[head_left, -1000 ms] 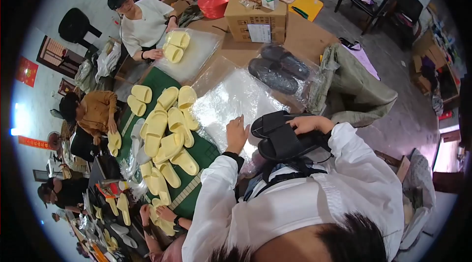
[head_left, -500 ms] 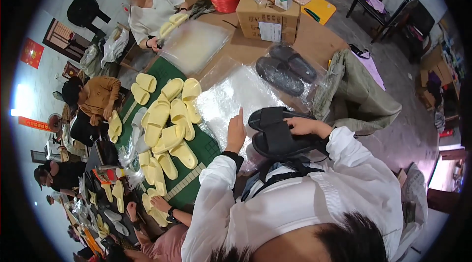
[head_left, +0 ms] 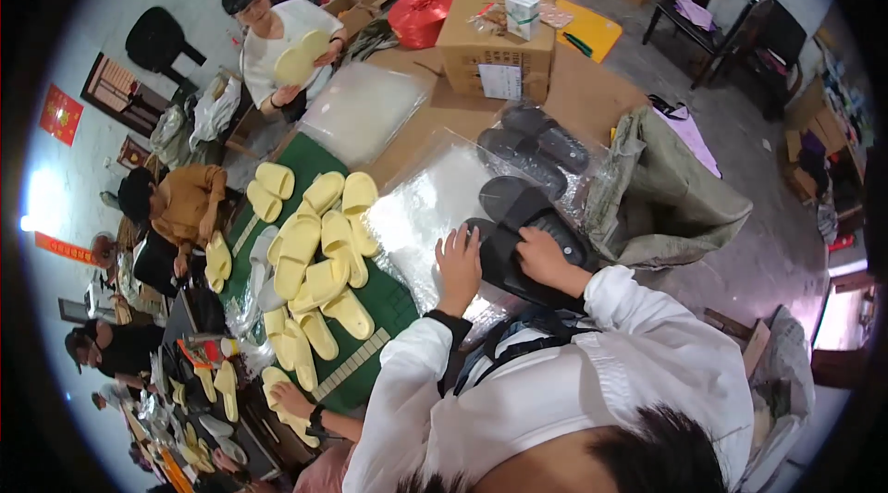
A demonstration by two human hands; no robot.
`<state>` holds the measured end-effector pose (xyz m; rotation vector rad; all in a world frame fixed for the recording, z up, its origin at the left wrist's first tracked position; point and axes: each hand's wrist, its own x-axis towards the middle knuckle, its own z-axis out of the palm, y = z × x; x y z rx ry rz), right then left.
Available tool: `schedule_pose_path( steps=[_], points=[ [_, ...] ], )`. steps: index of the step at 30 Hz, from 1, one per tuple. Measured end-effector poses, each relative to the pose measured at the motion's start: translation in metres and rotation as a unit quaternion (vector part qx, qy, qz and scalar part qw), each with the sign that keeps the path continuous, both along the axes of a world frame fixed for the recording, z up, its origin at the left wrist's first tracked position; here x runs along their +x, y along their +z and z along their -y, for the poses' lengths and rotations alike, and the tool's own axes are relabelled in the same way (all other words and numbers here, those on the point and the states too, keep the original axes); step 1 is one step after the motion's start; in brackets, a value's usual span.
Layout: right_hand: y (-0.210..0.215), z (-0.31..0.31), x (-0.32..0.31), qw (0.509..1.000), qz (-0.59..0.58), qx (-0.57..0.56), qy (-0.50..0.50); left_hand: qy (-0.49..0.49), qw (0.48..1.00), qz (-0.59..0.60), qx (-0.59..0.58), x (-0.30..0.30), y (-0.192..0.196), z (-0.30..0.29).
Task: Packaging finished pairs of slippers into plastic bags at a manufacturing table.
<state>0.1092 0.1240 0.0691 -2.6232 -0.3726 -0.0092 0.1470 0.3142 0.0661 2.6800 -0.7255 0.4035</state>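
Head view: we are seeing a pair of black slippers [head_left: 514, 208] lying partly over clear plastic bags [head_left: 412, 206], just beside a dark bagged pair [head_left: 523, 160]. Our right hand [head_left: 549, 260] is resting over the nearer slipper; whether it is gripping, we cannot tell. Our left hand [head_left: 459, 269] is lying beside that slipper's toe, fingers wide apart. Yellow slippers [head_left: 321, 282] are covering a green mat [head_left: 393, 306].

The slides [head_left: 511, 203] are black, the slippers [head_left: 294, 252] pale yellow, the mat [head_left: 388, 301] green with an apparently segmented cream band [head_left: 351, 364].
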Motion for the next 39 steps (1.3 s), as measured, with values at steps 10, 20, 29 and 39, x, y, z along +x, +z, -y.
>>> schedule_pose_path(
  steps=[10,20,29,39],
  points=[
    [-0.018,-0.029,0.034,0.975,0.205,0.081,-0.031,-0.161,0.986,0.018,-0.048,-0.03,0.038,0.018],
    [-0.022,-0.054,0.059,0.938,0.277,0.138,-0.157,0.023,0.968,-0.115,-0.22,-0.021,0.012,-0.018],
    [0.021,-0.081,0.114,0.99,0.043,0.003,-0.131,0.043,0.915,-0.325,-0.237,-0.059,-0.01,-0.026],
    [-0.015,-0.01,0.058,0.959,-0.085,0.187,0.196,0.147,0.686,-0.452,-0.551,-0.034,-0.002,0.002]
  ],
)
